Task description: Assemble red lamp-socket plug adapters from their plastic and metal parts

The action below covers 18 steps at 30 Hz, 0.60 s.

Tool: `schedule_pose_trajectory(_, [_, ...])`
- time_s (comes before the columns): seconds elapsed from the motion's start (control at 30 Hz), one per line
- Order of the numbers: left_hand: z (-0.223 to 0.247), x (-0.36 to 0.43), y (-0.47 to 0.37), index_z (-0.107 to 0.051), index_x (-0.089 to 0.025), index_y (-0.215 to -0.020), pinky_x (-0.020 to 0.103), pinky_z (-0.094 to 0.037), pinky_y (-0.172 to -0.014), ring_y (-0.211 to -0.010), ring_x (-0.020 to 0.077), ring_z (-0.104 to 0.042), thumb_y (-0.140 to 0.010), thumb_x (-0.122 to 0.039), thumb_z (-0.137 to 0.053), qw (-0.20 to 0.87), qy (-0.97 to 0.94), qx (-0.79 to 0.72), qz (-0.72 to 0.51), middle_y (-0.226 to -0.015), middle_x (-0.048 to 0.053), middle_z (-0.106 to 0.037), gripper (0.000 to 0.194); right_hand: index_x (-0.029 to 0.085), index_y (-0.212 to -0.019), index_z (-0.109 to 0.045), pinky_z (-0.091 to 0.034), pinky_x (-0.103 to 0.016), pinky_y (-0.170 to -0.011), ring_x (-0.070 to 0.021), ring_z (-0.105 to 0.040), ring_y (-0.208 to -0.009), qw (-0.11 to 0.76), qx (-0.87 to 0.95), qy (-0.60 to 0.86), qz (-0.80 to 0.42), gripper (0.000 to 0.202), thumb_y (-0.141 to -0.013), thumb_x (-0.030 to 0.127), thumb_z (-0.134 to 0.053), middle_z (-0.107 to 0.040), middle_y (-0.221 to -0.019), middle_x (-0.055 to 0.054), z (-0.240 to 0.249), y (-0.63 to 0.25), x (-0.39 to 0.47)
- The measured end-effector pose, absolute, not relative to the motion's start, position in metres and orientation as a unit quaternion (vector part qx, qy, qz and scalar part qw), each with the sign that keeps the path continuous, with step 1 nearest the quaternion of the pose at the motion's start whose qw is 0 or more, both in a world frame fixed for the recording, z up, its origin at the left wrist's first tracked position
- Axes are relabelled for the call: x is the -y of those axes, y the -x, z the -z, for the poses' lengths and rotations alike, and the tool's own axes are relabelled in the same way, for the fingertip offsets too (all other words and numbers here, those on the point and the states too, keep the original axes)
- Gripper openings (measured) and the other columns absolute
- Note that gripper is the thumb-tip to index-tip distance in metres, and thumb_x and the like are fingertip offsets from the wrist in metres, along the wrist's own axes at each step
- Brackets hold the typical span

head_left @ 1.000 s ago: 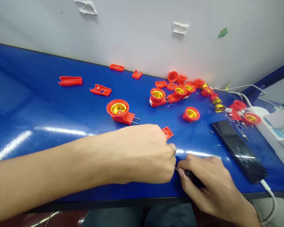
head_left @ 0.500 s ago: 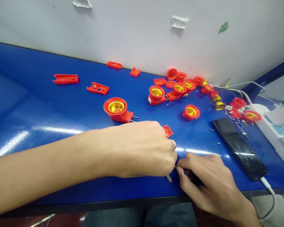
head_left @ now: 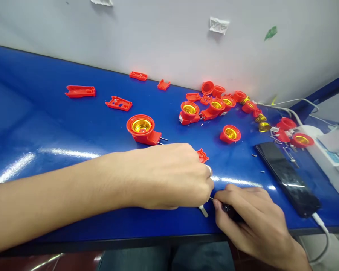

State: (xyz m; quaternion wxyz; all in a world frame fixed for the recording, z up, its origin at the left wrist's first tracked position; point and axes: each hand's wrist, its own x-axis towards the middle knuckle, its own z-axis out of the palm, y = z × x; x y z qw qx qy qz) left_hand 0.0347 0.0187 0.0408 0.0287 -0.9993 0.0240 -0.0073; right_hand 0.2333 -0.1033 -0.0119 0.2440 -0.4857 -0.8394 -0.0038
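Note:
My left hand (head_left: 175,178), with a ring on one finger, is closed in a fist near the table's front edge; its fingers hide what they hold. A flat metal strip (head_left: 203,211) with a white end sticks out from under it. My right hand (head_left: 251,214) is wrapped round the dark handle of a screwdriver (head_left: 227,209), whose thin shaft points left to the left fingers. Its tip is hidden. Just behind my left wrist lies a red lamp socket (head_left: 142,130) with a brass thread and two plug pins. A small red plastic part (head_left: 202,155) shows behind the knuckles.
Red shell pieces (head_left: 80,91) lie spread at the back left. Several red sockets (head_left: 190,112) and brass threads (head_left: 264,127) cluster at the back right. A black phone (head_left: 285,178) on a white cable and a white power strip (head_left: 313,131) stand right, with loose screws (head_left: 262,171) nearby.
The view has shifted slightly. A little more of the metal strip and its white end shows under my left hand. Both hands keep nearly the same pose.

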Motion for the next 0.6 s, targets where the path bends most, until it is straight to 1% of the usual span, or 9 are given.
schedule_pose_trajectory(0.13, [-0.0421,-0.0191,-0.0356,-0.061,-0.019,-0.069,0.034,-0.015,-0.038,-0.046,0.0147,-0.041,-0.075,-0.009,-0.071,0.024,0.999,-0.023,-0.014,-0.063,0.0,-0.057,0.015,0.02,-0.09,-0.059,-0.036,-0.027,-0.058,-0.0089,-0.054,-0.051,0.246,0.841,0.482,0.014,0.01,-0.093,0.013,-0.054,-0.055,-0.063,0.007,0.0103,-0.2322,0.1019])
schedule_pose_trajectory(0.3, [-0.0412,-0.0189,-0.0355,-0.06,-0.018,-0.068,0.034,-0.015,-0.038,-0.045,0.014,-0.041,-0.076,-0.008,-0.07,0.017,1.0,-0.009,0.004,-0.063,-0.001,-0.058,0.017,0.02,-0.089,-0.06,-0.039,-0.028,-0.056,-0.0091,-0.053,-0.049,0.229,0.849,0.475,0.041,0.009,-0.093,0.012,-0.057,-0.055,-0.06,0.006,0.0137,-0.2304,0.1051])
schedule_pose_trajectory(0.47, [-0.0386,-0.0198,-0.035,-0.059,-0.018,-0.068,0.033,-0.017,-0.039,-0.043,0.0138,-0.039,-0.079,-0.007,-0.066,-0.02,1.0,0.006,0.009,-0.064,0.0,-0.061,0.017,0.019,-0.091,-0.061,-0.048,-0.027,-0.058,-0.0111,-0.06,-0.053,0.23,0.86,0.447,0.092,0.013,-0.089,0.006,-0.06,-0.063,-0.067,0.004,0.0159,-0.2305,0.11])
schedule_pose_trajectory(0.6, [-0.0352,-0.0199,-0.0329,-0.059,-0.018,-0.068,0.033,-0.019,-0.041,-0.045,0.0142,-0.043,-0.081,-0.009,-0.066,-0.026,0.999,0.015,0.021,-0.068,0.0,-0.063,0.017,0.02,-0.093,-0.064,-0.052,-0.025,-0.056,-0.0137,-0.065,-0.054,0.224,0.856,0.455,0.098,0.013,-0.088,0.008,-0.061,-0.067,-0.069,0.001,0.0157,-0.2311,0.111])
